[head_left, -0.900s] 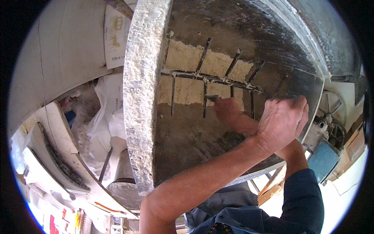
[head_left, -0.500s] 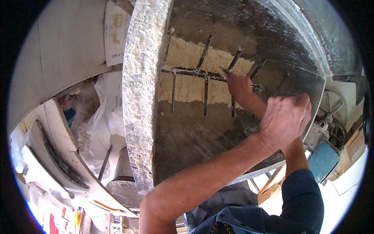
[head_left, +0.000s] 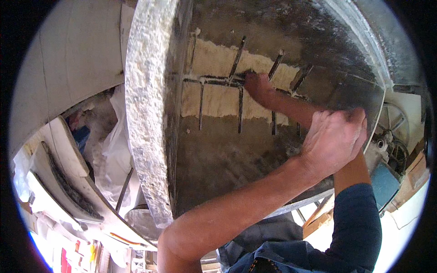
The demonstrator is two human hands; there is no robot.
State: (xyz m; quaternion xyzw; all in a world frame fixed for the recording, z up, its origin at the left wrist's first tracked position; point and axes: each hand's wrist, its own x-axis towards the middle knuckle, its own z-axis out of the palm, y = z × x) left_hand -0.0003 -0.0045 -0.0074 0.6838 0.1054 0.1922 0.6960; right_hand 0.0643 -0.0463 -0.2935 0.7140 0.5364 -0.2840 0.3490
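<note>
Though much of the dark vessel point(head_left: 223, 157) looked bare, pale residue point(head_left: 221, 104) suggested unfinished work; my right hand point(head_left: 257, 83) was at the rodded bar point(head_left: 222, 82) inside, my left hand point(head_left: 334, 136) farther right; I couldn't tell either grip's state.

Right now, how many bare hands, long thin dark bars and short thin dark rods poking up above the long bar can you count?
Bare left hand and bare right hand: 2
Long thin dark bar: 1
Short thin dark rods above it: 4
Total: 7
</note>
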